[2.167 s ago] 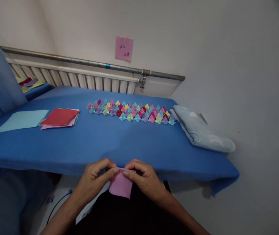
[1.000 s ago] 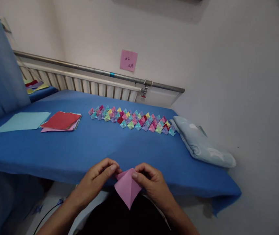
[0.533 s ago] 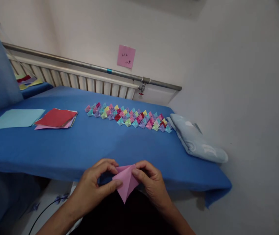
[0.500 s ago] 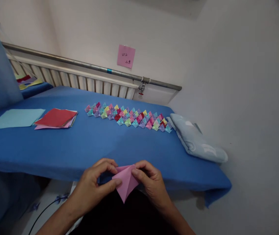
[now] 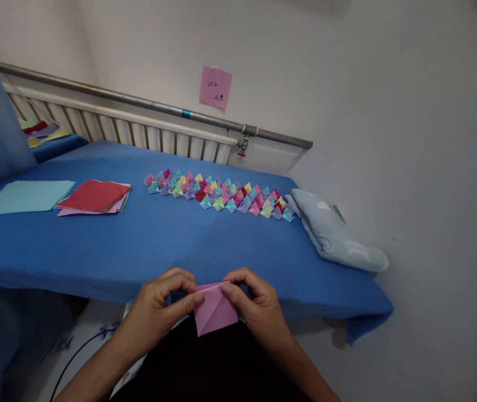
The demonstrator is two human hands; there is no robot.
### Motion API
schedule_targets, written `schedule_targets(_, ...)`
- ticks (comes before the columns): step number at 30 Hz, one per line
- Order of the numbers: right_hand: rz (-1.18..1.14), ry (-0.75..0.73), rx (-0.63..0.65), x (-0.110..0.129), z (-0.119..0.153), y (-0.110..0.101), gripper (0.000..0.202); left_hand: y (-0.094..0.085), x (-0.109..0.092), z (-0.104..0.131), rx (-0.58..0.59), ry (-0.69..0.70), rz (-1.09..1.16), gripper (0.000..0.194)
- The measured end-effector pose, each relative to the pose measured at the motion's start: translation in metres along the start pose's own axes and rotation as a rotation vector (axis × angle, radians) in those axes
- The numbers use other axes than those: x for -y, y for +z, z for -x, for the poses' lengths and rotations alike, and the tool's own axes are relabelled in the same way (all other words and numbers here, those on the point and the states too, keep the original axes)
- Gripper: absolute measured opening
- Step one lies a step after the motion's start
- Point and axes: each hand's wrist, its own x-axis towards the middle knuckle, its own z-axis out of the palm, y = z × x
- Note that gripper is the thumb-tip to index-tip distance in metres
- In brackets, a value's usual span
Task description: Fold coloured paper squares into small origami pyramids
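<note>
A pink sheet of origami paper, folded and creased, is held up between both hands just in front of the table's near edge. My left hand pinches its upper left corner between thumb and fingers. On the opposite side, my right hand grips the top right edge, thumb on the near face. The lower part of the paper hangs free and faces me as a near-square with a diagonal crease. Farther back lie rows of small folded paper pieces in many colours.
The blue-covered table bears a light blue paper stack, a red-topped paper stack and a folded pale blue cloth at right. Behind it stand a radiator and a pipe. A pink note is on the wall.
The pink paper has gone from a kite-like shape with a downward point to a flatter near-square. Both hands stay on it, gripping nearer its top edge. The view has shifted slightly.
</note>
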Motion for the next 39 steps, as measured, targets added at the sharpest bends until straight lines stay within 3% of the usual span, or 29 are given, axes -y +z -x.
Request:
schedule_targets(19,-0.060,-0.009,-0.007,-0.002,-0.001,0.003,0.017,0.002,-0.001,-0.001,0.007,-0.021,0.050,0.028)
schedule_targets(23,-0.038,0.029,0.008,0.003,-0.003,0.003,0.018,0.001,0.002,-0.002,0.023,-0.097,0.115,0.028)
schedule_targets(27,-0.006,0.021,0.077,0.013,-0.010,0.004,0.015,-0.005,-0.002,-0.010,0.150,-0.215,0.220,0.019)
schedule_targets(30,-0.020,0.013,0.140,0.020,-0.016,0.006,0.014,-0.009,-0.010,-0.017,0.349,-0.181,0.115,0.017)
schedule_targets(32,-0.049,0.034,0.168,0.022,-0.018,0.007,0.013,-0.009,-0.014,-0.019,0.394,-0.156,0.059,0.027)
schedule_targets(39,-0.098,0.226,0.284,0.019,-0.010,0.002,0.015,-0.010,-0.008,-0.017,0.182,-0.273,0.248,0.037)
